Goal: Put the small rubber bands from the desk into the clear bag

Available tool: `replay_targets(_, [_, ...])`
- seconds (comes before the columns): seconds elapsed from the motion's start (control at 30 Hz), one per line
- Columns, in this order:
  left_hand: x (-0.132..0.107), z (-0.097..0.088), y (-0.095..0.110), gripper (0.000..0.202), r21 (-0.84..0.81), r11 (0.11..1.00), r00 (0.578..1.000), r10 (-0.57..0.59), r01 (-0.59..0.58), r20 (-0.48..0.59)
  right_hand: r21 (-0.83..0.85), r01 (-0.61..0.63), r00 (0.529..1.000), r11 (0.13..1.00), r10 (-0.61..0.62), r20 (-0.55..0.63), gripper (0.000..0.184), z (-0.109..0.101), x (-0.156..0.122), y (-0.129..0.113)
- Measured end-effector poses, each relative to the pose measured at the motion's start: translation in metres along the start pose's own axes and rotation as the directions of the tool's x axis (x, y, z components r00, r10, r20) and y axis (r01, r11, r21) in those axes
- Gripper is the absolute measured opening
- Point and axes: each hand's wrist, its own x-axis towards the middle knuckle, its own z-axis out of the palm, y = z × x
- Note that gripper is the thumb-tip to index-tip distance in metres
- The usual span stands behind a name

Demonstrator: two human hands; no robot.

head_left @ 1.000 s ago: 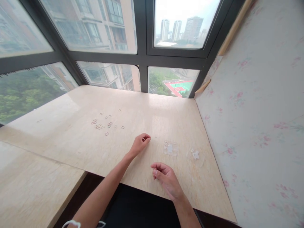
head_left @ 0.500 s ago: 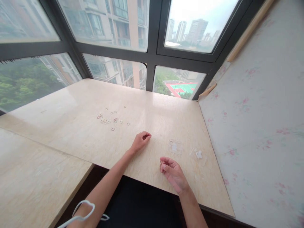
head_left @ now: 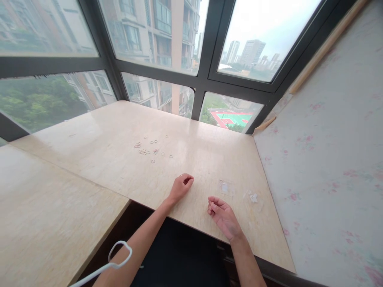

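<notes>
My left hand [head_left: 182,185] rests on the beige marble-look table [head_left: 98,159], its fingers curled in with the tips pinched together; what is in the pinch is too small to see. My right hand [head_left: 223,216] lies near the table's front edge, palm turned up, fingers curled loosely inward. A small clear plastic piece [head_left: 226,187] lies flat just beyond my right hand. A small white star-shaped item [head_left: 254,197] in clear wrap lies further right. Several small thin rings [head_left: 151,149] are scattered far ahead of my left hand.
A floral-papered wall [head_left: 323,159] closes the right side. Dark-framed windows [head_left: 203,79] run along the far edge. A second table surface [head_left: 44,223] joins at the left. A white cord loop [head_left: 119,253] hangs at the bottom by my left arm.
The view has swung left and tilted, so everything sits further right and lower. Both hands have kept their curled poses and places on the table.
</notes>
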Motion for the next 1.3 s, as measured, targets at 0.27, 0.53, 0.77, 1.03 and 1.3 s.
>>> replay_targets(0.27, [-0.040,-0.036,0.010,0.009,0.085,0.989,0.960,0.094,-0.120,0.263,-0.075,0.007,0.999,0.997,-0.004,0.032,0.033,0.000,0.000,-0.002])
replay_targets(0.53, [-0.075,-0.087,0.022,0.014,0.249,0.919,0.835,0.133,-0.306,0.534,-0.174,0.005,0.997,0.985,0.008,0.073,0.034,0.019,0.010,0.001])
replay_targets(0.77, [-0.087,-0.107,0.029,0.008,0.280,0.871,0.751,0.140,-0.403,0.646,-0.235,0.060,0.977,0.970,-0.008,0.215,0.032,0.075,0.051,-0.001])
replay_targets(1.03, [-0.081,-0.104,0.023,0.011,0.265,0.890,0.780,0.145,-0.372,0.609,-0.383,0.085,0.948,0.920,0.043,0.314,0.029,0.144,0.113,0.001])
replay_targets(1.3, [-0.087,-0.102,-0.002,0.015,0.105,0.945,0.834,0.218,-0.311,0.507,-0.618,0.255,0.923,0.744,0.003,0.385,0.027,0.195,0.182,0.016])
